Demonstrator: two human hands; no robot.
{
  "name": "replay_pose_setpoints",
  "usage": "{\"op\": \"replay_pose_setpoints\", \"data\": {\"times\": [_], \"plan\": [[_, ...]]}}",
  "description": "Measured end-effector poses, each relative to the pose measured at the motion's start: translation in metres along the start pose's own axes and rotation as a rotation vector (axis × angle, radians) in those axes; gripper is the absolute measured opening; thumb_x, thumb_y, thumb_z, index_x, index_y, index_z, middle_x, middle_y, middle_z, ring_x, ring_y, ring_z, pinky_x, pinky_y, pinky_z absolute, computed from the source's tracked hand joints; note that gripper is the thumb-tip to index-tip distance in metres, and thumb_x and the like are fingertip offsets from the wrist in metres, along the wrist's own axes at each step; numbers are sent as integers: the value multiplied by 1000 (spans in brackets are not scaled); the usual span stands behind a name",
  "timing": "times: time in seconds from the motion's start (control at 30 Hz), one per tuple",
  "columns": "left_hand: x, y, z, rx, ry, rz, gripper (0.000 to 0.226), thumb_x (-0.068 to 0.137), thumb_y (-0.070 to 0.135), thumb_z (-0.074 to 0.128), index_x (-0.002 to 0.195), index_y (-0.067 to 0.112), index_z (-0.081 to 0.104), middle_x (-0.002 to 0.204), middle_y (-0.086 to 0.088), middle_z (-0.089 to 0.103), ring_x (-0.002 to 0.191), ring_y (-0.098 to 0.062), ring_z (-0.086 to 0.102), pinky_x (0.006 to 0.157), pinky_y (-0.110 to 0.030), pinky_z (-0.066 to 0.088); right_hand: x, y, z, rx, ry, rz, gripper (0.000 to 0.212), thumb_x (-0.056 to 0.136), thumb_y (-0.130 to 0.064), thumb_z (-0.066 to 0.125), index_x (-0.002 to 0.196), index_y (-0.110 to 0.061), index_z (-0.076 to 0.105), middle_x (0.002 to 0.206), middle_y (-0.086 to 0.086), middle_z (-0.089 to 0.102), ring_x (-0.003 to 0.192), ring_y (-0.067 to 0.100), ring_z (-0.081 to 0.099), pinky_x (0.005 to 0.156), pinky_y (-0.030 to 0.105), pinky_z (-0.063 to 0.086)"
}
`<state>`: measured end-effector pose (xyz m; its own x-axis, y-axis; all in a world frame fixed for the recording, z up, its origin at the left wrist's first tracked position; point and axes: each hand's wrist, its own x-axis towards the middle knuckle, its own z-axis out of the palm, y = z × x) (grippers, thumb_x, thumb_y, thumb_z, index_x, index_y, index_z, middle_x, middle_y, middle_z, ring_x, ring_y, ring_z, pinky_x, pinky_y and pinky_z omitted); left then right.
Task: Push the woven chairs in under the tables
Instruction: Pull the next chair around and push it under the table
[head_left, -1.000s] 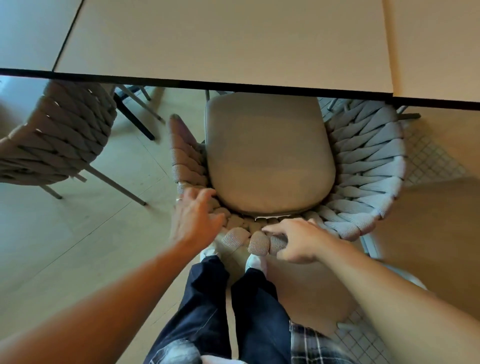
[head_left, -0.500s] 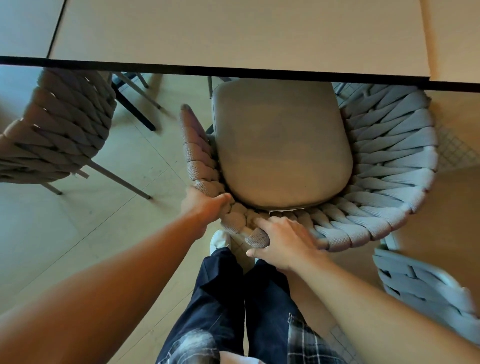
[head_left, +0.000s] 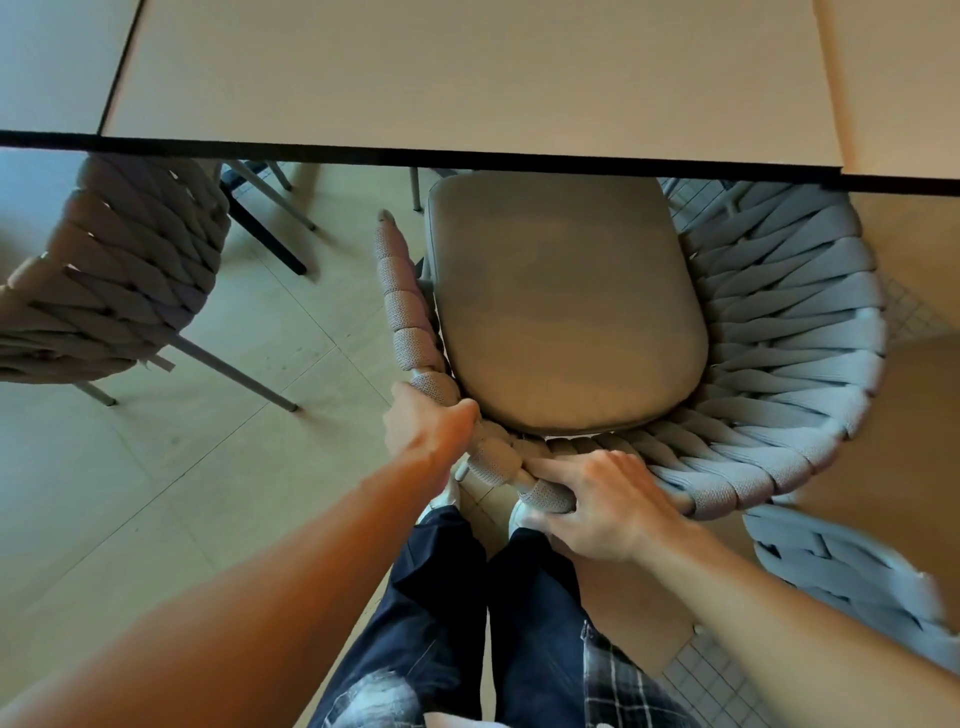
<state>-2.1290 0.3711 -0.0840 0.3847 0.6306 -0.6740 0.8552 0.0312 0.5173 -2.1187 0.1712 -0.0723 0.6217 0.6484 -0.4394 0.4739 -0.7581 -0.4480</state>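
Note:
A grey woven chair (head_left: 779, 332) with a taupe seat cushion (head_left: 561, 301) stands right in front of me, its front tucked just under the dark edge of the beige table (head_left: 467, 78). My left hand (head_left: 426, 423) grips the woven rim at the chair's back left corner. My right hand (head_left: 602, 499) wraps the rim at the middle of the backrest, thumb on top. A second woven chair (head_left: 119, 270) stands at the left, its front partly under the neighbouring table (head_left: 52, 57).
A third woven chair (head_left: 857, 587) shows at the lower right, close behind my right arm. My legs and white shoes (head_left: 447, 499) are directly behind the held chair. Dark table legs (head_left: 260, 228) stand between the two chairs on the pale tiled floor.
My left hand went from resting open on the rim to gripping it. The chair has slid forward, further under the table edge, and the view has moved closer.

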Motion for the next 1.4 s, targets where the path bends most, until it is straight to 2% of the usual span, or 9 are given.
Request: {"op": "replay_pose_setpoints", "data": {"times": [0.2, 0.43, 0.67, 0.77, 0.9, 1.07, 1.23, 1.33, 1.4], "plan": [[-4, 21, -11, 5, 19, 20, 52, 57, 28, 73, 99, 15, 46, 95, -8, 56, 87, -31, 62, 72, -46, 60, 1, -9, -12, 48, 29, -30, 46, 76, -59, 59, 118, -42, 53, 99, -14, 70, 93, 17, 64, 78, 36, 50], [25, 32, -48, 76, 67, 35, 44, 69, 23, 74, 104, 13, 49, 99, -9, 55, 85, -26, 58, 72, -39, 58, 35, -43, -2, 54, 63, -94, 38, 77, -57, 59, 110, -38, 56, 95, -7, 70, 92, 24, 63, 74, 33, 48], [69, 30, -84, 61, 95, 35, 47, 67, 25, 74, 107, 14, 52, 102, -10, 58, 88, -28, 60, 74, -43, 59, 82, -86, 17, 84, 18, -62, 31, 77, -56, 60, 96, -33, 52, 87, -2, 68, 86, 29, 62, 70, 34, 44], [89, 28, -95, 61, 96, 25, 46, 68, 24, 74, 108, 13, 52, 104, -11, 59, 89, -28, 60, 71, -42, 58, 103, -101, 27, 70, 14, -53, 31, 78, -55, 60, 97, -32, 53, 88, 0, 69, 88, 31, 62, 69, 35, 40], [112, 20, -109, 70, 86, 4, 45, 74, 21, 74, 112, 12, 51, 107, -12, 57, 92, -26, 55, 61, -33, 47, 123, -118, 42, 53, -4, -43, 35, 79, -58, 61, 100, -32, 54, 91, 0, 70, 89, 31, 63, 70, 36, 43], [122, 18, -116, 80, 59, 6, 45, 75, 23, 74, 112, 13, 50, 106, -10, 56, 90, -25, 55, 56, -29, 43, 130, -122, 46, 40, 19, -28, 43, 76, -67, 59, 105, -35, 53, 93, -5, 69, 91, 26, 63, 72, 36, 46], [114, 18, -125, 198, 65, 62, 51, 79, 29, 72, 119, 11, 47, 109, -11, 55, 93, -28, 56, 71, -36, 50, 117, -114, 33, 166, -59, 65, 59, 74, -73, 59, 123, -41, 51, 110, -13, 67, 107, 19, 60, 86, 37, 48], [103, 19, -128, 322, 167, 272, 58, 79, 31, 71, 129, 19, 44, 122, -10, 48, 110, -31, 51, 90, -45, 49, 98, -90, 28, 171, -113, 138, 78, 69, -87, 50, 136, -47, 43, 127, -17, 62, 120, 16, 55, 98, 38, 44], [89, 19, -126, 366, 159, 467, 57, 79, 34, 72, 129, 23, 48, 127, -7, 46, 116, -30, 47, 97, -46, 46, 80, -70, 20, 116, -133, 185, 88, 64, -93, 45, 139, -48, 40, 135, -18, 58, 126, 19, 49, 104, 38, 37]]}}
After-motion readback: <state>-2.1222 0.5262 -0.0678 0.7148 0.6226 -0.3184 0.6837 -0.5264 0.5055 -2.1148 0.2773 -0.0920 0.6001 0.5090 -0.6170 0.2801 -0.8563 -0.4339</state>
